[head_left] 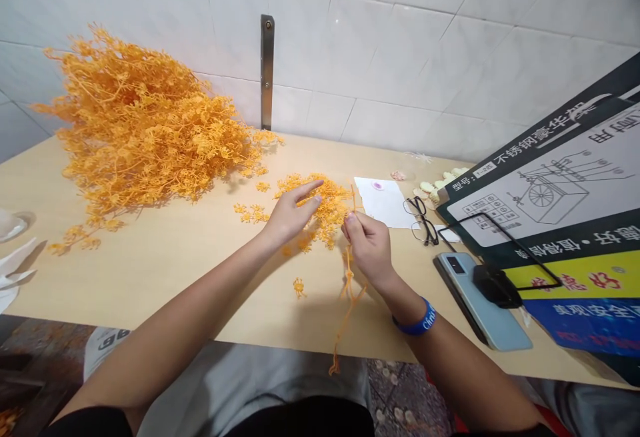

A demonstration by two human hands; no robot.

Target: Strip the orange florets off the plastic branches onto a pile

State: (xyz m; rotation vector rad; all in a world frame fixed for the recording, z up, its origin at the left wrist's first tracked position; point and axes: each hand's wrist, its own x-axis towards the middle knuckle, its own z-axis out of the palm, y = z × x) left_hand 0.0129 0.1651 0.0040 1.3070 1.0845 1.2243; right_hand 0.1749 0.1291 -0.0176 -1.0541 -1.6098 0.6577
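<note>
The right hand [369,247] pinches the stem [349,282] in its fingers [355,226] above the surface [200,284]; the left hand [289,218], unclenched, is by the small pile [329,214]. A hard tug might snap the stem; a careless sweep could scatter sprigs [299,286].

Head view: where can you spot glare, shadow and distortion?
In the head view, small glints sit on the upper tiled wall; soft shadow lies on the table below the left hand and right hand; the printed panel looks stretched toward the right edge, probably wide-angle distortion.
</note>
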